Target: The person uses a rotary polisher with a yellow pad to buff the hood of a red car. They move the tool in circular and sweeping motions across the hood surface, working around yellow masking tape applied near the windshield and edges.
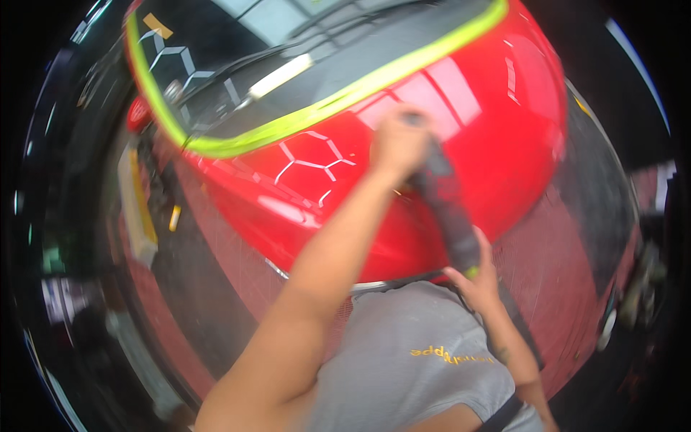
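A long black power tool, by its shape a car polisher [450, 209], slants across a glossy red car bonnet [504, 108]. My left hand [399, 147] is closed around its far end, the arm stretched over the bonnet. At the near end, close to my body, my right hand [476, 277] grips the body of the tool, thumb apart. Motion blurs the tool and my left hand. Whether a pad touches the paint is hidden.
Yellow-green masking tape [288, 132] edges the dark windscreen [345, 61]. A pale bar-shaped patch, perhaps a reflection, shows on the glass. On the striped floor at left lie a long yellow-and-white block [137, 209] and a small yellow object [174, 218]. A dark cord [520, 317] runs beside my right forearm.
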The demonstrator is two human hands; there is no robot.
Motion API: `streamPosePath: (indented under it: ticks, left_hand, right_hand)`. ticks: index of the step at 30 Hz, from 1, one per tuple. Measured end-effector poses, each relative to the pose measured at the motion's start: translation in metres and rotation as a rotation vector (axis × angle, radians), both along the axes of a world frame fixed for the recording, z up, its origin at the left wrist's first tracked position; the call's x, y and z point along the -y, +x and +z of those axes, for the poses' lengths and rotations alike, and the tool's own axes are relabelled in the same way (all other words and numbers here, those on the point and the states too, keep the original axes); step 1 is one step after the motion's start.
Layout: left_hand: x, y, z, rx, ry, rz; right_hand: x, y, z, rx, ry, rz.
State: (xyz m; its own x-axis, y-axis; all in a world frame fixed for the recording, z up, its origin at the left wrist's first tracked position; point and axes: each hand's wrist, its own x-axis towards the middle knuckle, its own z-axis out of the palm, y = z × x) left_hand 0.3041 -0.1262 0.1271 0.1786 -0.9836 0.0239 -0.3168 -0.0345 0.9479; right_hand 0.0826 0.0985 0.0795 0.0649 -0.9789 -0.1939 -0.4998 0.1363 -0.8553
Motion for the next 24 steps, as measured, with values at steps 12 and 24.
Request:
streamPosePath:
  ticks: [12, 24]
  left_hand:
    - [-0.001, -0.067, -0.022, -0.176, -0.049, -0.049]
    - [-0.097, 0.12, -0.004, -0.103, -0.077, 0.366]
  right_hand:
    - [-0.021, -0.063, -0.026, 0.209, 0.056, -0.06]
    - [-0.001, 0.03, 0.006, 0.101, 0.114, 0.422]
